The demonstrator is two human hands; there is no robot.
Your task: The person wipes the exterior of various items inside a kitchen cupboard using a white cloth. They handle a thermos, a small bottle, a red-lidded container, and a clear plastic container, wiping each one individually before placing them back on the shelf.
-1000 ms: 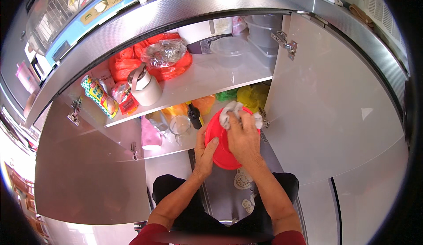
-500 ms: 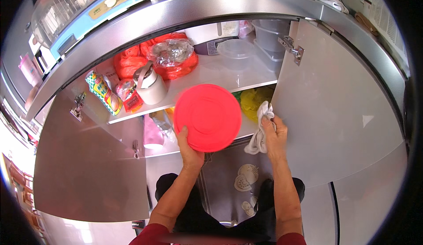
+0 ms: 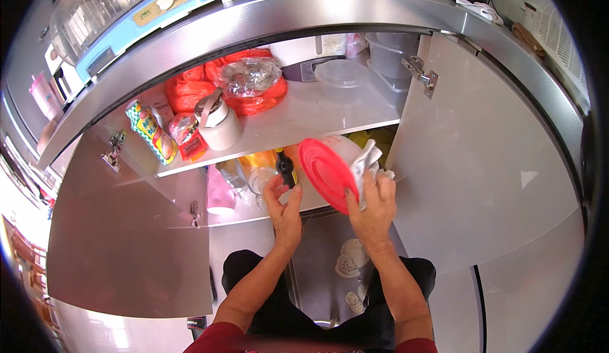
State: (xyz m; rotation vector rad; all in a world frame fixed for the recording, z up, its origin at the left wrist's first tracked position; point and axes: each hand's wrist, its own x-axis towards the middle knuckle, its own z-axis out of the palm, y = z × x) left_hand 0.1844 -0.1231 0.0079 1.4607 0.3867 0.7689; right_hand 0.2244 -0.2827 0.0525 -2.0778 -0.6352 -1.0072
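Observation:
A round red plastic lid point(image 3: 325, 174) is tilted on edge in front of the lower shelf of an open cabinet. My right hand point(image 3: 374, 208) grips its right rim together with a crumpled white cloth point(image 3: 368, 160) pressed against its back. My left hand point(image 3: 285, 208) is just left of the lid with fingers apart and nothing in it. Its fingertips are close to a small dark bottle point(image 3: 287, 165) and a clear glass jar point(image 3: 260, 178) on the lower shelf.
The upper shelf point(image 3: 317, 117) carries orange bags point(image 3: 219, 85), a white lidded jar point(image 3: 219, 124), snack packets point(image 3: 152, 131) and clear plastic tubs point(image 3: 342, 77). Cabinet doors stand open at left point(image 3: 127, 239) and right point(image 3: 482, 162). A steel counter edge point(image 3: 266, 23) runs above.
The red lid was held up flat by my left hand; it has dropped lower and right and tipped on edge. My right hand with the cloth now grips it, and my left hand has let go.

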